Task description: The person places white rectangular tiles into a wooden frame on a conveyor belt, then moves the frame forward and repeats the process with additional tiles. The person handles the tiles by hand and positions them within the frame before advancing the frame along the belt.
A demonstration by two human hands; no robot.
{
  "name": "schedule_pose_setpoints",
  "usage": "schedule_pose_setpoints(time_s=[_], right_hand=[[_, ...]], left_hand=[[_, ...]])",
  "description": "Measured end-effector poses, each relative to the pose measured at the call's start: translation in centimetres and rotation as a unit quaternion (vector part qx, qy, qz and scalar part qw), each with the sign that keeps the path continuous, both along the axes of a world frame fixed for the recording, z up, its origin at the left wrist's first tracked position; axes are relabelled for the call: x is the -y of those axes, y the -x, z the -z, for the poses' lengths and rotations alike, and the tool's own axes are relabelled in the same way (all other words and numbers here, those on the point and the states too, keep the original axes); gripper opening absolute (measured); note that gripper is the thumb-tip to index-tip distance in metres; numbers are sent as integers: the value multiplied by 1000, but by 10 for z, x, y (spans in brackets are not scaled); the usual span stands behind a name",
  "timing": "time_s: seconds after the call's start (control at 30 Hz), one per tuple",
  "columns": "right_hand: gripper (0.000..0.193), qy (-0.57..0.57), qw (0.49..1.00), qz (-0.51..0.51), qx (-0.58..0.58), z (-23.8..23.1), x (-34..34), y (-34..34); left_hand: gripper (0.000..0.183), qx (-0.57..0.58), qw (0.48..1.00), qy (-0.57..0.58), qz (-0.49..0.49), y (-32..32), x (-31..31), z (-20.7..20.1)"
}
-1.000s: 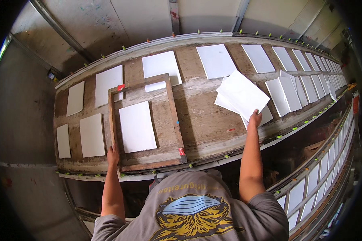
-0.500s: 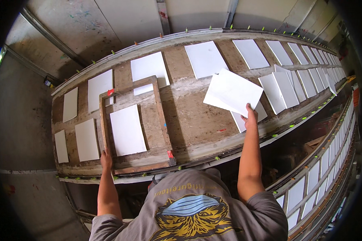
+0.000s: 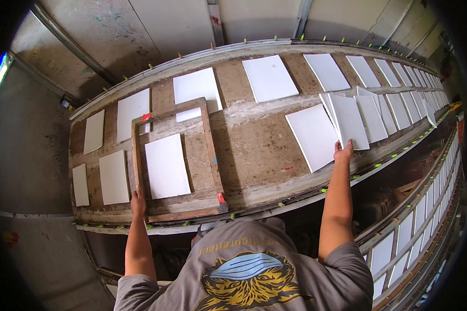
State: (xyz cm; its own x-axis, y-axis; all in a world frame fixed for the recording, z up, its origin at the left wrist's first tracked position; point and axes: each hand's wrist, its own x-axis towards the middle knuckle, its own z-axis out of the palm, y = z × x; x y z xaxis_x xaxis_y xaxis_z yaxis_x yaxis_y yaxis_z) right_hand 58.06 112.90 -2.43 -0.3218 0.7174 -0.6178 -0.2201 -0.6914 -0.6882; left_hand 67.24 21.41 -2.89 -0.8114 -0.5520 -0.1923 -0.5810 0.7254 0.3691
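Note:
My left hand (image 3: 138, 203) is closed on the near left side of a rectangular wooden frame (image 3: 211, 147) with red patches at two corners. Through the frame I see a white rectangular panel (image 3: 167, 166) lying on the long brown table. Farther right, my right hand (image 3: 343, 150) pinches the near edge of a few thin white sheets (image 3: 352, 120), fanned slightly apart and tilted over the row. Just left of that hand another white panel (image 3: 314, 137) lies flat on the table; whether the sheets touch it I cannot tell.
Two rows of white panels (image 3: 270, 78) run along the brown table (image 3: 254, 150) toward the far right. Small green clips (image 3: 281, 204) dot its edges. A second long table with white panels (image 3: 383, 253) stands at the lower right. Behind is a stained wall (image 3: 176, 23).
My right hand has swung the white sheets rightward and turned them more upright, uncovering the panel beneath. My left hand stays on the frame, which has barely shifted.

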Motion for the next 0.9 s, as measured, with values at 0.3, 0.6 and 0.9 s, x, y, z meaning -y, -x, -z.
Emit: schedule_pose_setpoints(time_s=[0.3,0.6,0.9], right_hand=[[42,-26,986,-163,-19,8,119,70],[36,-38,955,-295,13,3,191,189],[52,-33,963,-267,-18,11,188,265]], left_hand=[[76,0,1000,3,0,1,-3,-2],[72,-6,1000,27,-14,-3,-14,-11],[72,6,999,23,-24,-5,-19,-17]])
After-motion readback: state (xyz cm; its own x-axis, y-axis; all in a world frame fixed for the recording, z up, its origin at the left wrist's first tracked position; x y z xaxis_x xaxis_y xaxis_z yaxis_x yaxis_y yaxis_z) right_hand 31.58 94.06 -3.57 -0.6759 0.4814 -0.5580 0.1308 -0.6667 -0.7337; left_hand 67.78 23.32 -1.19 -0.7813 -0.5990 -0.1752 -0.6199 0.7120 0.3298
